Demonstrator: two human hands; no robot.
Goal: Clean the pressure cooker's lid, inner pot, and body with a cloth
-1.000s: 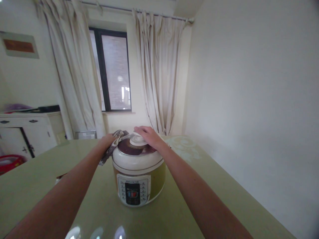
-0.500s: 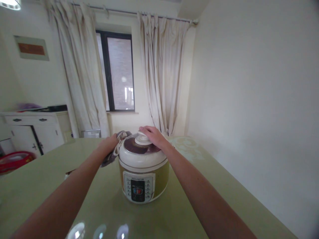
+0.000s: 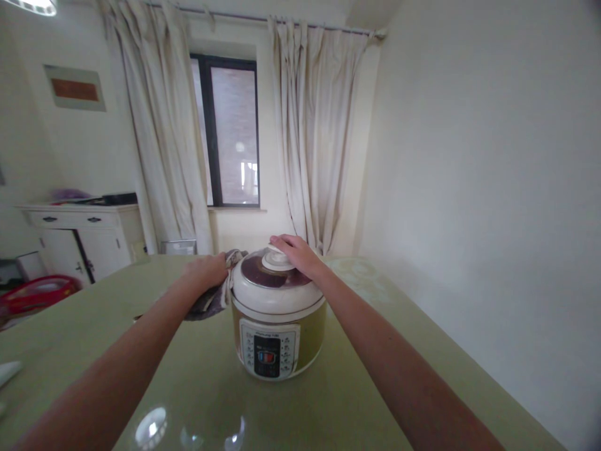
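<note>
An electric pressure cooker, white on top with a yellow-green body, stands upright on the table. Its control panel faces me, and its lid is on. My right hand rests over the white lid handle, fingers curled around it. At the cooker's upper left side, my left hand grips a grey and white patterned cloth. The cloth touches the lid's rim and hangs below the hand. My left fingertips are partly hidden by the cloth.
The glossy green tabletop runs along a white wall at right. A white object lies at the table's left edge. Beyond are a white cabinet, a red basket, curtains and a window.
The view has turned slightly left, so everything appears shifted right. My left hand keeps the cloth against the cooker's side, the cloth hanging a little differently. My right hand stays on the lid handle.
</note>
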